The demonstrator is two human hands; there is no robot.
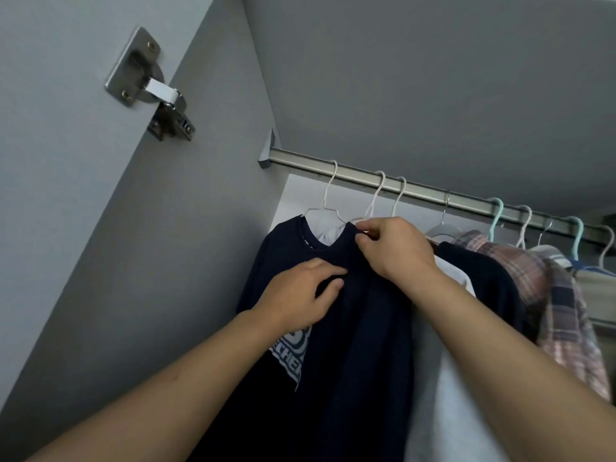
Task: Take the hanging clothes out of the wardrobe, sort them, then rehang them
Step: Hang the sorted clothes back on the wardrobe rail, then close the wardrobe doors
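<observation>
A metal rail crosses the wardrobe with several hangers on it. At its left end hangs a navy T-shirt with a pale print on a white hanger. In front of it hangs a plain navy garment. My left hand pinches that garment's cloth just below the neckline. My right hand pinches its shoulder at the neck, near the base of a second white hanger. A white garment, another navy one and a plaid shirt hang to the right.
The grey wardrobe side wall stands close on the left, with the open door and its metal hinge beyond. The wardrobe's top panel is just above the rail. Teal and white hangers crowd the rail's right part.
</observation>
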